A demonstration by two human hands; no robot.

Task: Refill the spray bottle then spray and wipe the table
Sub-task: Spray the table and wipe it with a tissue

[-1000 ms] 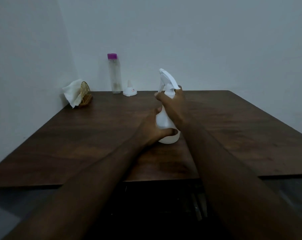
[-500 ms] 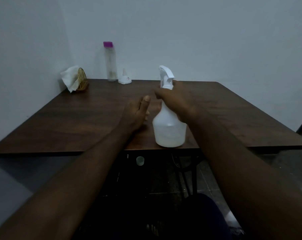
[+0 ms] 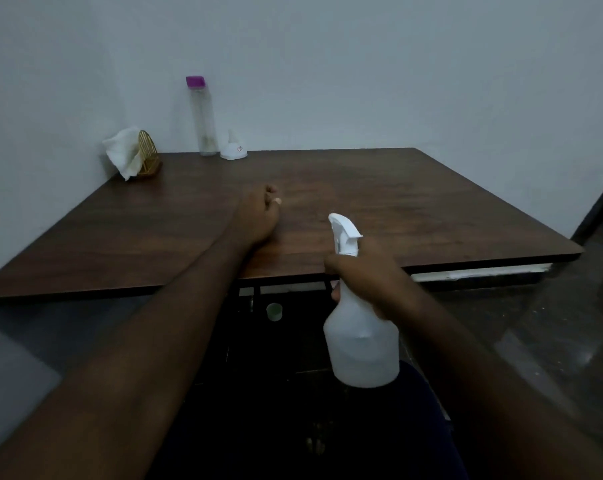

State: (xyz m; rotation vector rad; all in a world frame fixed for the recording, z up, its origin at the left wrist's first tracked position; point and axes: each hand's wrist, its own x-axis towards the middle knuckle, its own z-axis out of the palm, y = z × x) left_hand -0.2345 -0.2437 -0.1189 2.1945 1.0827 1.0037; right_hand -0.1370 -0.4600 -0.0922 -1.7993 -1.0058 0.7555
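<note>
Two hands in the head view, well apart.

Right hand [image 3: 365, 275] was clamped round the neck of the spray bottle [image 3: 360, 341], just under the trigger head. The bottle was upright at 5 o'clock of the frame, off the bench [image 3: 431, 209] and in the air before its near edge. Judgement: a neck grip keeps a finger near the trigger, so the hold suits spraying, not refilling.

Left hand [image 3: 258, 216] lay on the bench at 10 o'clock from centre, fingers loosely curled, holding nothing. It was probably parked clear of the spray path.

Spray bottle: translucent white, bulbous body, white trigger head fitted. A faint line low in the body may be the liquid level, but the light was too dim to confirm.

At 11 o'clock, by the far wall, stood a tall clear bottle [image 3: 203, 116] with a purple cap, and a small white cone-shaped piece [image 3: 233, 148] at its 3 o'clock. Tissues [image 3: 123, 155] sat in a gold holder [image 3: 149, 155] further left, so wiping was judged not yet begun.
</note>
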